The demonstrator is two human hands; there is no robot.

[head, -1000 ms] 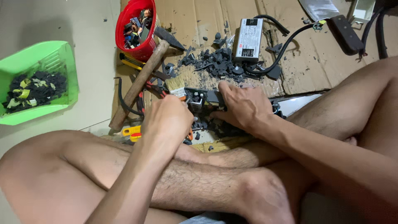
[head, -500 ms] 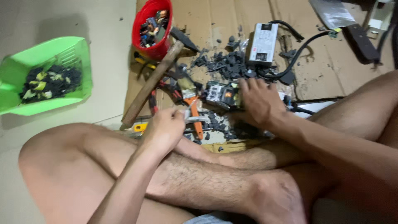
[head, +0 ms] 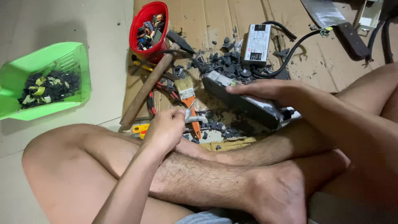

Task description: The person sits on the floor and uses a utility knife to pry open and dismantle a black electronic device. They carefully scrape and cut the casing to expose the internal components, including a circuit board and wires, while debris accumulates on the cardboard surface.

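My right hand [head: 265,89] grips the top edge of a long dark metal casing [head: 238,101], which is tilted up over the cardboard [head: 215,16] in front of my crossed legs. My left hand [head: 166,129] is closed around a small grey metal tool [head: 195,118] whose tip points right, toward the casing's lower side. Black broken bits [head: 215,124] lie under and around the casing. An orange-handled paintbrush [head: 187,96] lies just above my left hand.
A wooden-handled hammer [head: 145,93] lies slanted at the cardboard's left edge. Behind it is a red bowl [head: 141,25] of small parts. A green basket [head: 45,79] of dark scraps sits at far left. A silver power-supply box [head: 257,43] with black cables and a debris pile [head: 224,62] lie beyond.
My right hand has taken up the long casing and tilted it off the cardboard. My left hand has slid toward my leg, now closed on the small tool.
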